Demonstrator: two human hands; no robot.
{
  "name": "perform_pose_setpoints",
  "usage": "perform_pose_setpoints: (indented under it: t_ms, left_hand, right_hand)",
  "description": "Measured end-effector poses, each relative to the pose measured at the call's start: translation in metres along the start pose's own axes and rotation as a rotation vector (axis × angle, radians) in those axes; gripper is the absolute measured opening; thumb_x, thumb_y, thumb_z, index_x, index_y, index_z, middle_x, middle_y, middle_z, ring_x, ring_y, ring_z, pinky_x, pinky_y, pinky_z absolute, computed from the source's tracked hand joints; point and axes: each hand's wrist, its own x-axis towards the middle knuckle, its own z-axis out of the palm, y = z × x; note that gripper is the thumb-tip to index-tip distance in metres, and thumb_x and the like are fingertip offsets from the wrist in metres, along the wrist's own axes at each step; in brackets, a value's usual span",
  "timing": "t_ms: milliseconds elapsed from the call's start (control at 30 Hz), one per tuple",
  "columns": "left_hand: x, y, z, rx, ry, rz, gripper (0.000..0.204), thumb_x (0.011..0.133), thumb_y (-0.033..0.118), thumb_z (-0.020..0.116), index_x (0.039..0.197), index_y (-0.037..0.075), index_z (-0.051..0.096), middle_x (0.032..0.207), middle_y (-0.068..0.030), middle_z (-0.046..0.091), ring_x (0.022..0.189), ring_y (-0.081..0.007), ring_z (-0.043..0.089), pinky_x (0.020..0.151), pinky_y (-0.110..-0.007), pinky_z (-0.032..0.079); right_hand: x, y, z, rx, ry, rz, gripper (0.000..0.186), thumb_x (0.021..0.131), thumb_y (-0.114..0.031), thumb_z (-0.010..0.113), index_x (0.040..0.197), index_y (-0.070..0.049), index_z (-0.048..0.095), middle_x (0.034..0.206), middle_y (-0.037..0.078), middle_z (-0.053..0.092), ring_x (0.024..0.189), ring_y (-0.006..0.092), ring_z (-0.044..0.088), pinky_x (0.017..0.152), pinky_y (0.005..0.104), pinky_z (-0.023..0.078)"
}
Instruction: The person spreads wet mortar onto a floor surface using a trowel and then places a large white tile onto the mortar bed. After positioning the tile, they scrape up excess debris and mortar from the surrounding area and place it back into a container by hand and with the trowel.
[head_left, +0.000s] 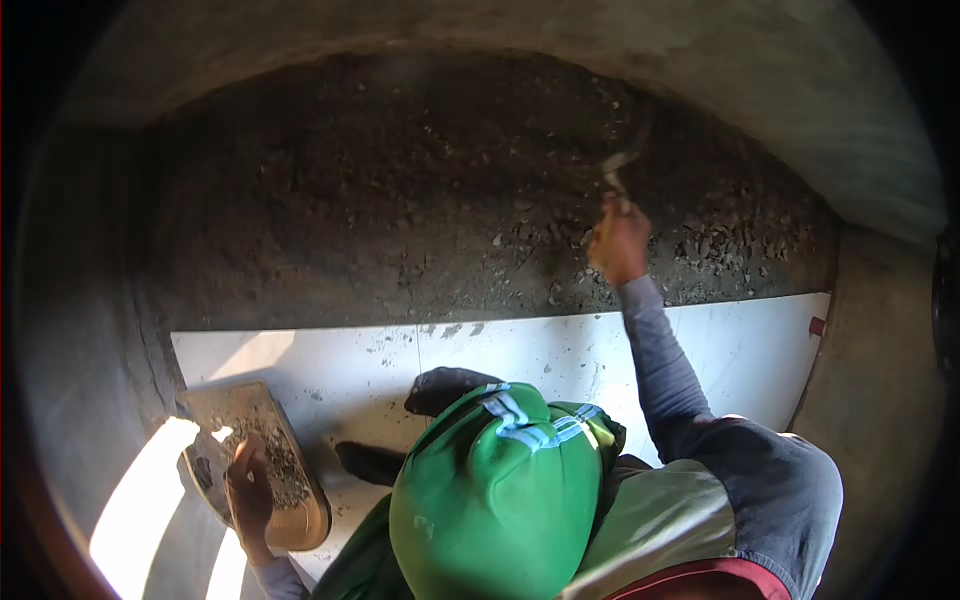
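Note:
My right hand [618, 240] is closed around a tool with a pale grip [615, 175], reaching onto dark, rough ground [400, 200] with loose grey chips [740, 240]; the tool's far end is blurred and dim. At the lower left, my left hand [250, 485] is over a tan plastic tray [315, 510] of grit and chips, with fingers bent. What it grips, if anything, is hidden.
A white tiled strip [740, 360] runs below the rough ground, with scattered bits on it. Grey walls [870, 330] curve around. My green-clothed leg [490, 500] and dark shoes [440, 390] occupy the lower middle. Bright sunlight falls at the left.

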Motion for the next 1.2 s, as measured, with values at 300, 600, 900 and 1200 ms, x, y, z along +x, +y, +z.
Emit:
perform_pose_setpoints:
  t_ms: [300, 600, 900, 1200]
  left_hand:
    - [0.036, 0.032, -0.011, -0.032, 0.024, -0.083, 0.025, 0.109, 0.017, 0.065, 0.124, -0.002, 0.072, 0.113, -0.0255, 0.076, 0.109, -0.0390, 0.076, 0.094, -0.045, 0.057]
    - [0.039, -0.006, 0.014, -0.074, -0.036, 0.203, 0.031, 0.107, 0.019, 0.061, 0.126, -0.001, 0.075, 0.115, -0.0207, 0.080, 0.111, -0.0358, 0.077, 0.098, -0.043, 0.059]
    - [0.022, -0.024, 0.013, 0.284, 0.224, 0.423, 0.019, 0.104, 0.007, 0.065, 0.119, 0.003, 0.075, 0.117, -0.0183, 0.077, 0.104, -0.0373, 0.073, 0.092, -0.046, 0.057]
    - [0.034, 0.027, 0.002, -0.095, 0.165, 0.208, 0.030, 0.106, 0.015, 0.065, 0.133, 0.003, 0.074, 0.119, -0.0196, 0.079, 0.114, -0.0405, 0.074, 0.099, -0.046, 0.058]
  right_hand:
    - [-0.048, 0.114, 0.032, -0.373, -0.528, -0.238, 0.024, 0.109, -0.033, 0.071, 0.102, -0.010, 0.069, 0.067, -0.001, 0.060, 0.050, 0.0134, 0.058, 0.043, 0.0342, 0.043]
    - [-0.083, 0.053, 0.015, -0.520, -0.537, -0.092, 0.025, 0.109, -0.033, 0.071, 0.107, -0.008, 0.071, 0.060, -0.002, 0.057, 0.043, 0.0115, 0.052, 0.041, 0.0319, 0.041]
    - [-0.041, 0.043, 0.009, -0.601, -0.609, -0.119, 0.024, 0.107, -0.033, 0.074, 0.103, -0.009, 0.070, 0.062, -0.004, 0.050, 0.048, 0.0092, 0.048, 0.044, 0.0324, 0.039]
    - [-0.080, 0.023, 0.149, -0.676, -0.850, -0.092, 0.031, 0.106, -0.038, 0.074, 0.096, -0.011, 0.061, 0.064, -0.003, 0.053, 0.049, 0.0069, 0.049, 0.042, 0.0296, 0.039]
